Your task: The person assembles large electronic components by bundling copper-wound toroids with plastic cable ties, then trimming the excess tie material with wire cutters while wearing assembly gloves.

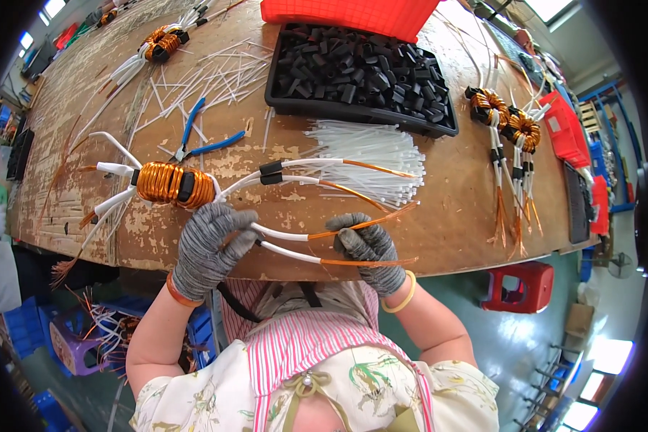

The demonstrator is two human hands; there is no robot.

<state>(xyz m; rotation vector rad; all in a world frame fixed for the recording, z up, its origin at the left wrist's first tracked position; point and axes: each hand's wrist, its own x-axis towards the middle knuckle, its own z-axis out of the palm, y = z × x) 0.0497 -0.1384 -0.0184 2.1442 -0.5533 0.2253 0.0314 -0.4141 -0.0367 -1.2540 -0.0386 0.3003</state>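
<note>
A toroidal coil of copper wire [155,183] with black pieces on it lies on the workbench, left of centre. White-sleeved leads with bare copper ends stick out on both sides. My left hand [212,245], in a grey knit glove, is closed round two white-sleeved leads [284,234] at the coil's near right; a bit of black shows at its fingertips. My right hand [371,252], also gloved, pinches the copper end [331,232] of the upper lead. The lower lead's copper end crosses that hand. Two other leads, each with a black sleeve [271,173], lie just beyond.
Blue-handled cutters [216,142] lie behind the coil. White cable ties [374,162] are piled at centre. A black tray [360,111] of short black sleeves stands behind them, beside a red bin [353,14]. More coils [522,129] sit right; a red stool [518,288] stands on the floor.
</note>
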